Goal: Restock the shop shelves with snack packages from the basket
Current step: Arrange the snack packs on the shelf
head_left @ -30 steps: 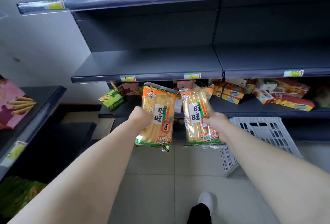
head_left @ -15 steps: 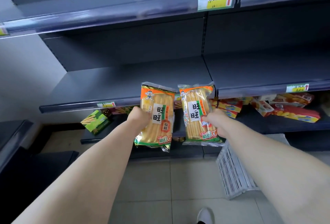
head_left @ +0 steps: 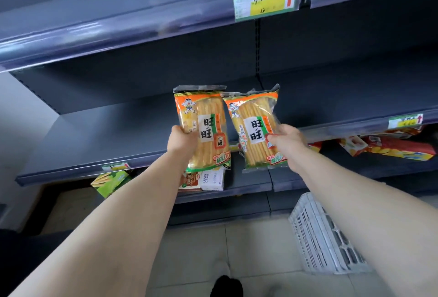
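Snack pack (head_left: pixel 203 130) held upright at frame centre, before middle shelf (head_left: pixel 106 140); gripped at left edge by left hand (head_left: pixel 181 141), fingers curled round it. Second pack (head_left: pixel 256 130) just beside it, top leaning left, upper corners meeting; pinched at right edge by right hand (head_left: pixel 288 139), thumb on front. White basket (head_left: pixel 324 237) seen on floor, lower right. Green box (head_left: pixel 111 181), white box (head_left: pixel 212 179), red boxes (head_left: pixel 391 147) lying on lower shelf. Price tag (head_left: pixel 265 0) fixed to upper shelf edge, upper right.
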A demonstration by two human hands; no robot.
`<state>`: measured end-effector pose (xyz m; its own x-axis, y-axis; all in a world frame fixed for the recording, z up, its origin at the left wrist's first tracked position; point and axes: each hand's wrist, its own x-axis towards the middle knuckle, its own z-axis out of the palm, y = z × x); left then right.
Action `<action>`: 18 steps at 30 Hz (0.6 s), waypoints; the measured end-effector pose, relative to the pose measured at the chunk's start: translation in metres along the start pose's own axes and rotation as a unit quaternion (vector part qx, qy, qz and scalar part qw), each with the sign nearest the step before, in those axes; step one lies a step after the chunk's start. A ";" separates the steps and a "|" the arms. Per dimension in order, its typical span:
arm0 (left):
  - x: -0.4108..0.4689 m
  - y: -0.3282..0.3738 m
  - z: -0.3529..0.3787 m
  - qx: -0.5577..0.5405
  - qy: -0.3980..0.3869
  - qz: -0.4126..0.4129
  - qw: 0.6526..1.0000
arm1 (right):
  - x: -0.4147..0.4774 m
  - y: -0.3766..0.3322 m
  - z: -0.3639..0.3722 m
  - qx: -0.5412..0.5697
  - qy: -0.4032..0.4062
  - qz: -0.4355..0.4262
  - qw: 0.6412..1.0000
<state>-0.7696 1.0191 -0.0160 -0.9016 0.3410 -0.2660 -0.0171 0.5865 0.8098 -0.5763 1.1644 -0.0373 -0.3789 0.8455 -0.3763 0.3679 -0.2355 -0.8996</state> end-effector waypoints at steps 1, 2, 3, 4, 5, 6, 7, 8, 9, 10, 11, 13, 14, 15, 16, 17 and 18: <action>0.007 0.003 0.005 -0.005 -0.007 -0.005 1.000 | 0.003 -0.001 0.001 0.018 -0.011 0.005 1.000; 0.013 0.007 0.010 -0.011 -0.013 -0.009 1.000 | 0.007 -0.002 0.003 0.031 -0.018 0.010 0.999; 0.020 0.011 0.014 -0.020 -0.018 -0.012 1.000 | 0.010 -0.004 0.005 0.043 -0.022 0.012 0.999; 0.028 0.015 0.017 -0.032 -0.021 -0.008 0.999 | 0.014 -0.006 0.007 0.050 -0.023 0.013 0.998; 0.038 0.021 0.020 -0.040 -0.024 0.000 0.999 | 0.018 -0.010 0.009 0.059 -0.021 0.010 0.998; 0.046 0.028 0.023 -0.045 -0.025 0.011 0.999 | 0.022 -0.014 0.011 0.065 -0.018 0.007 0.998; 0.056 0.035 0.024 -0.053 -0.026 0.023 0.998 | 0.026 -0.019 0.013 0.073 -0.016 0.002 0.997; 0.067 0.043 0.026 -0.065 -0.028 0.036 0.997 | 0.031 -0.024 0.015 0.081 -0.015 -0.003 0.997; 0.077 0.050 0.028 -0.077 -0.033 0.043 0.996 | 0.037 -0.029 0.017 0.088 -0.015 -0.008 0.996; 0.087 0.058 0.030 -0.086 -0.038 0.049 0.994 | 0.043 -0.034 0.020 0.092 -0.013 -0.012 0.996; 0.097 0.065 0.032 -0.099 -0.042 0.051 0.993 | 0.049 -0.038 0.024 0.095 -0.009 -0.017 0.995; 0.116 0.078 0.036 -0.130 -0.063 0.050 0.988 | 0.065 -0.048 0.034 0.100 0.001 -0.027 0.995; 0.126 0.084 0.039 -0.148 -0.072 0.049 0.985 | 0.072 -0.053 0.040 0.096 0.006 -0.033 0.995; 0.138 0.087 0.042 -0.159 -0.081 0.044 0.983 | 0.079 -0.057 0.047 0.090 0.010 -0.039 0.995; 0.148 0.089 0.045 -0.162 -0.091 0.038 0.982 | 0.084 -0.061 0.053 0.080 0.010 -0.044 0.996; 0.158 0.090 0.047 -0.158 -0.102 0.034 0.982 | 0.090 -0.065 0.060 0.070 0.008 -0.047 0.996; 0.165 0.090 0.049 -0.154 -0.115 0.030 0.981 | 0.094 -0.067 0.067 0.055 0.004 -0.047 0.997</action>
<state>-0.8988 1.1637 -0.0127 -0.7849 0.5446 -0.2955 -0.1288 0.3231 0.9375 -0.6933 1.2279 -0.0269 -0.3995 0.8703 -0.2880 0.2352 -0.2063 -0.9498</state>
